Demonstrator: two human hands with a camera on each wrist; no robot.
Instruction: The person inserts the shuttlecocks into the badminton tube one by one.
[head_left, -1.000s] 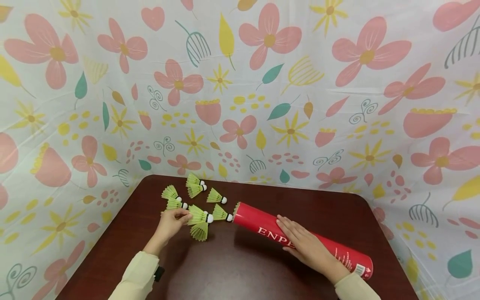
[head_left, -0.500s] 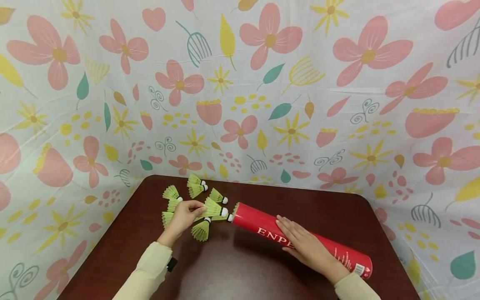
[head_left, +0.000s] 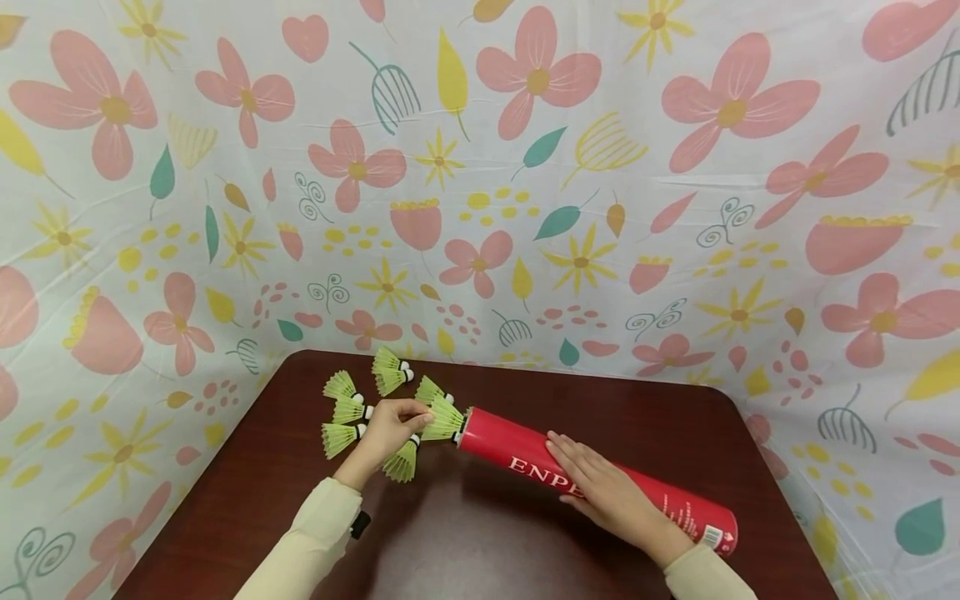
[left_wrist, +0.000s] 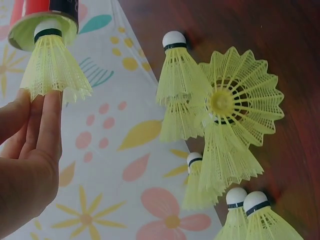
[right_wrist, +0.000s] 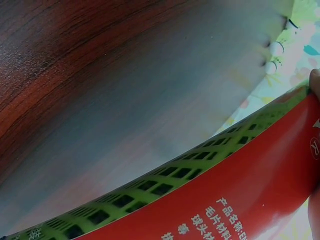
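Note:
My left hand [head_left: 390, 429] pinches the skirt of a yellow-green shuttlecock [head_left: 444, 419] between thumb and fingers. Its white cork with a dark band points right, at the mouth of a red tube [head_left: 510, 442]. The left wrist view has the cork of that shuttlecock [left_wrist: 52, 65] just within the tube's rim [left_wrist: 20, 35]. Across the tube's middle lies my right hand [head_left: 600, 487], fingers over the top and thumb on the near side, holding it at a slant. Part of the white lettering is covered by this hand. The right wrist view shows the tube's red side [right_wrist: 240, 185] and green patterned band.
Several loose shuttlecocks [head_left: 341, 437] lie around the left hand on the dark brown table [head_left: 465, 533], some in overlapping pairs. One shuttlecock [head_left: 402, 461] sits just under the left fingers. A flower-patterned cloth [head_left: 480, 208] hangs behind the table's back edge.
My left hand has lifted the shuttlecock from the pile and carried it right to the tube's mouth. The tube and right hand have shifted slightly left.

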